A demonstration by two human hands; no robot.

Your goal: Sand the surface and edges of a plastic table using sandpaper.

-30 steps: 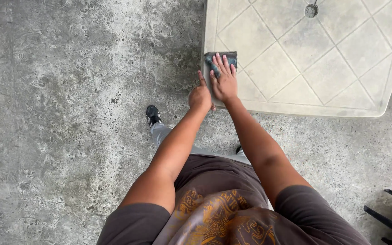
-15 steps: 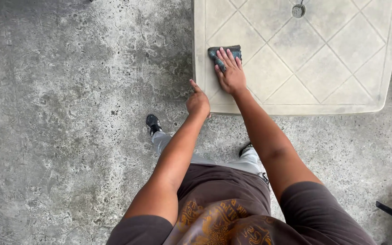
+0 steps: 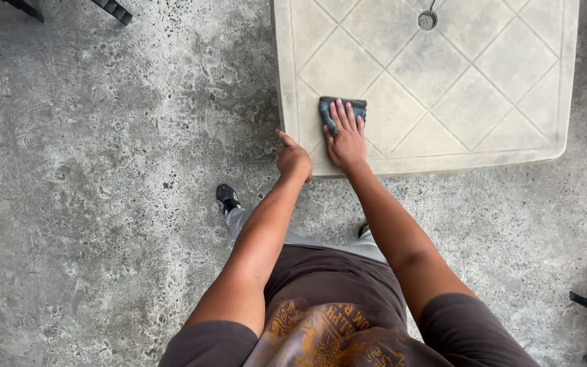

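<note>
A dark folded cloth is pressed flat onto the pale plastic desk by the right hand, near the desk's near left corner. The right hand is laid palm down with its fingers stretched out straight and slightly spread over the cloth; nothing is clamped, the cloth being pinned under the open palm. The right arm is reached forward from the shoulder, almost straight, and is angled slightly leftward toward the desk.

The left hand is set at the desk's near left corner, loosely curled with the thumb raised toward the far side; the desk's edge is touched or gripped there, though whether the fingers are closed under the rim cannot be told. The left arm is extended forward and bent a little at the elbow.

The desk's top is marked with diagonal grooves, and a round hole is seen toward its far side. The rough concrete floor is seen below, with a dark shoe planted on it to the left of the arms.
</note>
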